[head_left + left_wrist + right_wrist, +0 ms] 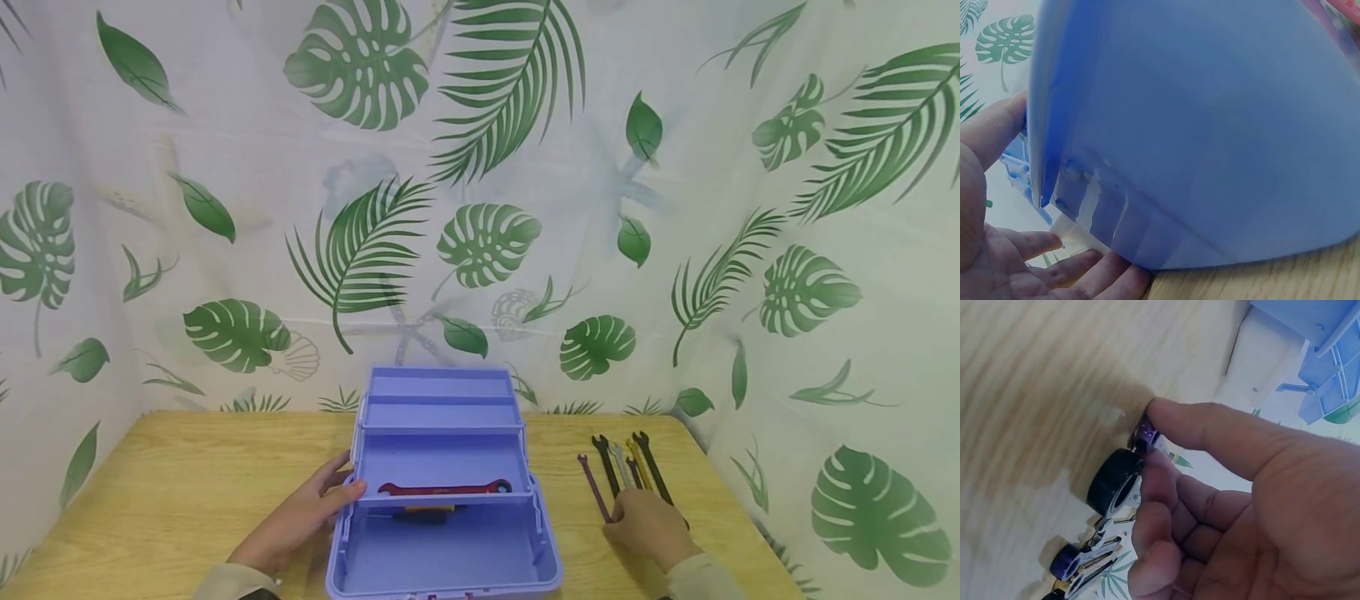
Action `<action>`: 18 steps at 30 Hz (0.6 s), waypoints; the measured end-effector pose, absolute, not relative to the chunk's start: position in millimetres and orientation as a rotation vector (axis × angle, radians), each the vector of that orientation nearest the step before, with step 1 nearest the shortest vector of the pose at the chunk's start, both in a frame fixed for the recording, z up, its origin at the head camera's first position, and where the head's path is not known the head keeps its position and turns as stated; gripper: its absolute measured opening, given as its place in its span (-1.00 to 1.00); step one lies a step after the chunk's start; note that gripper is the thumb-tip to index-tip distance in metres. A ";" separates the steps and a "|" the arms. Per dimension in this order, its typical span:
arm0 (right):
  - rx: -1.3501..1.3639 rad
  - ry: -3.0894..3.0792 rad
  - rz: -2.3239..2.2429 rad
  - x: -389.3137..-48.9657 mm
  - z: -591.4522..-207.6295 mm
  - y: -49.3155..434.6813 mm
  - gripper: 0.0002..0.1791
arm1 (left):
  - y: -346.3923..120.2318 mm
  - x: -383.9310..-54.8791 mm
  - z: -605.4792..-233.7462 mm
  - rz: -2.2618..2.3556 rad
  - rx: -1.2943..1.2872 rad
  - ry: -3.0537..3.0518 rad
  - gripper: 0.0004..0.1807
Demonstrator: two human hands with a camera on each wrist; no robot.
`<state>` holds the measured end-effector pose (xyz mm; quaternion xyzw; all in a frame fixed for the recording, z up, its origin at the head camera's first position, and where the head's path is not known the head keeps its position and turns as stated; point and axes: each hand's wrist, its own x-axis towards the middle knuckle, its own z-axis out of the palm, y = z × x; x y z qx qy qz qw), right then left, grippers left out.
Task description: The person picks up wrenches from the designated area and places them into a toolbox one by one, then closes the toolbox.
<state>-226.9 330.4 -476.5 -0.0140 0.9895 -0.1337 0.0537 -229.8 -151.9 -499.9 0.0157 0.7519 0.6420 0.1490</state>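
Observation:
A blue-purple toolbox [450, 554] stands open, its stepped trays [442, 412] raised at the back. My left hand [307, 510] holds its left side; the thumb reaches the tray corner, and in the left wrist view the fingers [1107, 275] lie against the outer wall. A red wrench [446, 489] lies in the lowest tray. My right hand [648, 525] is over the lower ends of several wrenches. Between thumb and index finger it pinches the end of the purple wrench [1146, 433], the leftmost one [592, 485]. A black wrench's ring end [1113, 481] sits beside the fingertips.
Black wrenches [606, 462], a silver one [619, 463] and a yellow one [640, 463] lie side by side on the wooden table [187, 475]. A tool with a yellow-and-black handle [423, 515] is in the box under the tray. Leaf-print cloth [480, 333] hangs behind.

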 end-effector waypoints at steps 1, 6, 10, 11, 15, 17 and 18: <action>-0.035 2.999 -0.420 -226.9 -476.2 330.5 -0.79 | -152.0 -229.8 -499.5 1.844 0.042 2.164 -0.07; -0.001 2.988 -0.478 -227.0 -474.7 332.4 -0.82 | -151.9 -229.8 -499.1 1.831 0.049 2.179 -0.08; 0.011 3.011 -0.543 -225.8 -468.9 330.4 -0.82 | -152.5 -230.2 -500.0 1.846 0.058 2.166 -0.09; 0.013 3.018 -0.568 -225.4 -467.4 329.6 -0.81 | -152.7 -230.1 -500.2 1.849 0.058 2.163 -0.09; 0.013 3.061 -0.650 -226.3 -465.3 327.7 -0.86 | -152.9 -230.6 -501.5 1.861 0.067 2.160 -0.09; 0.007 3.088 -0.672 -228.5 -466.6 327.6 -0.87 | -152.7 -230.8 -502.0 1.869 0.078 2.157 -0.09; 0.005 3.104 -0.679 -229.7 -467.4 327.6 -0.86 | -152.7 -230.8 -502.1 1.872 0.082 2.155 -0.10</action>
